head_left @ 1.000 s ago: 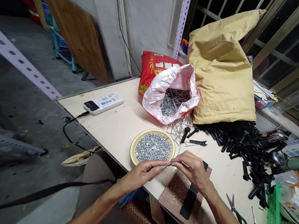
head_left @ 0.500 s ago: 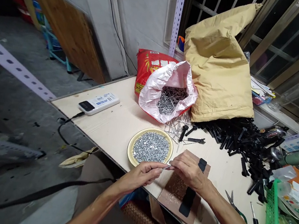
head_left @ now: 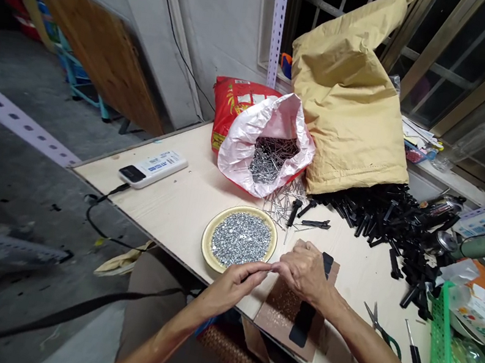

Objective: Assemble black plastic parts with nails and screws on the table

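Note:
My left hand is closed in a pinch in front of a yellow dish full of small silvery metal parts. Its fingertips hold a thin metal pin, mostly hidden by the fingers and too small to make out clearly. Right against those fingertips, my right hand has its fingers curled closed; what they grip is hidden. It is above a brown board with black pads on it. Behind the dish, an open red and white bag holds many thin nails, and more nails lie spilled beside it.
Black plastic parts are heaped below a large tan paper sack. At the right are scissors, a black-handled screwdriver and a green basket. A white power bank with a cable lies at the left edge.
My right hand has turned and its fingers have curled in more tightly at the left fingertips. The thin metal bit between the hands shows less. The whole view has shifted slightly.

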Available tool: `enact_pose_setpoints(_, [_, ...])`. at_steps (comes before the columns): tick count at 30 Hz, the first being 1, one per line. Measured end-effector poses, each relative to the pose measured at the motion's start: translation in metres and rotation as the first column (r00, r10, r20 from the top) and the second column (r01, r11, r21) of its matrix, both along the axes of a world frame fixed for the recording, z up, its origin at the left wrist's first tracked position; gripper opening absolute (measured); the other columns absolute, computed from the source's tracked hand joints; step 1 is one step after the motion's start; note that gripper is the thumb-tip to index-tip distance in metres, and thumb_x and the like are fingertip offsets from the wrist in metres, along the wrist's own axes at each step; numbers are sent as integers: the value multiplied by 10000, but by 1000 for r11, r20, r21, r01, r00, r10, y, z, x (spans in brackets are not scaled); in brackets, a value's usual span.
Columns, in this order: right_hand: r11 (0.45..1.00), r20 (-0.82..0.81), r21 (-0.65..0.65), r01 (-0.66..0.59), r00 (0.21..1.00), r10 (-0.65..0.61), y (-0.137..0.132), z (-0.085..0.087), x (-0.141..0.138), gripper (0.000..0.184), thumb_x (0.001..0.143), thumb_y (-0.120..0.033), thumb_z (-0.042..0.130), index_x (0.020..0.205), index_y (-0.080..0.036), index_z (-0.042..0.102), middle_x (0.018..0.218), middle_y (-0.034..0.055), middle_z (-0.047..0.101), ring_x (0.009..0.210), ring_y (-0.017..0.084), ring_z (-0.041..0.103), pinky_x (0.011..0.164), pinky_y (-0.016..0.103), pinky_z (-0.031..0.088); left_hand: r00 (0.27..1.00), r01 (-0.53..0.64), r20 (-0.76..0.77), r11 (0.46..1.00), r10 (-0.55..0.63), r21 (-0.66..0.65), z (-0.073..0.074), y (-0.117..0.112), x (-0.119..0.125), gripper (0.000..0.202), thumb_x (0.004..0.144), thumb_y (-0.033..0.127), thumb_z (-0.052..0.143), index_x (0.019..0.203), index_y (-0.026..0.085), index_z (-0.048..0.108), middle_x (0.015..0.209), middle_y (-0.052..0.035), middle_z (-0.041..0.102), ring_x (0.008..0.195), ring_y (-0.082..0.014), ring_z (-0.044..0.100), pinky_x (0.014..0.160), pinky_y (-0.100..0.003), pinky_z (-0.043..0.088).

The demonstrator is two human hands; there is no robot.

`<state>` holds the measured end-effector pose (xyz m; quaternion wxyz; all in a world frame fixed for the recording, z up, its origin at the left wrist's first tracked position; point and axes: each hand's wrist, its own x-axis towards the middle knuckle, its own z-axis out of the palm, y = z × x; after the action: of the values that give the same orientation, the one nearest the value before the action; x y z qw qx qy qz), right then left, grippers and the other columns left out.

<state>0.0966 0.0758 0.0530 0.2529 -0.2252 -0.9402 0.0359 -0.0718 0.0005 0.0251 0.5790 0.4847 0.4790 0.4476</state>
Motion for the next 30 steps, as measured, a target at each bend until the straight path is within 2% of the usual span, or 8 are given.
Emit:
enact_pose_setpoints(3, [985, 38, -149, 89, 996, -84, -1, 13, 3, 534, 992, -444, 202, 760, -185, 607, 671, 25, 626, 599, 142, 495, 630, 303, 283, 998, 12, 65, 996, -7, -83, -1, 1, -1, 442, 771, 533, 569, 977, 157, 676, 536, 50, 390, 494, -90, 287, 474, -224, 223])
enact_pose_setpoints(6, [987, 49, -160, 1, 999, 7, 0, 20, 6, 422, 996, -407, 258, 972, -186, 616, 833, 40, 678, 737, 143, 550, 704, 302, 292, 990, 60, 133, 991, -43, -124, 0, 3, -1, 491, 742, 586, 580, 951, 146, 645, 531, 79, 313, 471, -68, 229, 453, -215, 176])
enact_pose_setpoints(13, [999, 116, 52, 6, 993, -12, 1, 4, 3, 502, 988, -392, 321, 619, -166, 574, 581, 5, 566, 610, 128, 448, 727, 310, 267, 985, 134, 131, 981, -116, -138, 3, 1, 6, 509, 749, 597, 555, 959, 139, 626, 536, 87, 294, 456, -58, 196, 428, -207, 141])
enact_pose_setpoints(17, [976, 127, -206, 71, 991, -46, -1, 7, 7, 588, 1005, -390, 202, 626, -169, 594, 578, 7, 568, 568, 118, 456, 709, 318, 294, 994, 83, 83, 990, -74, -112, 2, -2, 10, 458, 748, 567, 576, 907, 143, 648, 550, 67, 346, 466, -60, 243, 418, -198, 157])
enact_pose_setpoints(20, [836, -55, -528, 150, 976, -210, -6, 12, 17, 594, 994, -435, 150, 756, -168, 623, 719, 30, 622, 627, 123, 530, 666, 294, 359, 981, 19, 195, 981, 20, -195, 2, 0, 13, 460, 708, 576, 617, 886, 153, 644, 541, 80, 330, 449, -51, 232, 398, -179, 149])
enact_pose_setpoints(23, [640, -203, -753, 154, 871, -448, -19, 5, 25, 491, 934, -530, 342, 744, -166, 612, 718, 27, 622, 626, 127, 548, 591, 260, 403, 942, -111, 289, 969, 174, -222, 3, 4, 22, 407, 642, 531, 699, 792, 155, 659, 680, 21, 480, 510, -61, 357, 385, -167, 226])
enact_pose_setpoints(27, [465, -325, -885, -38, 766, -555, -46, -14, 22, 370, 831, -537, 548, 889, -186, 651, 860, 34, 679, 821, 162, 611, 738, 280, 473, 879, -238, 385, 958, 281, -158, 5, 9, 44, 320, 590, 448, 759, 698, 152, 701, 1014, -76, 563, 915, -173, 550, 648, -221, 464])
enact_pose_setpoints(30, [409, -396, -899, -154, 684, -613, -62, -22, 20, 399, 780, -561, 600, 932, -197, 661, 933, 42, 687, 899, 180, 615, 829, 314, 474, 870, -284, 378, 948, 317, -143, 7, 8, 64, 301, 580, 441, 767, 704, 169, 729, 1091, -87, 559, 1116, -231, 504, 870, -279, 445])
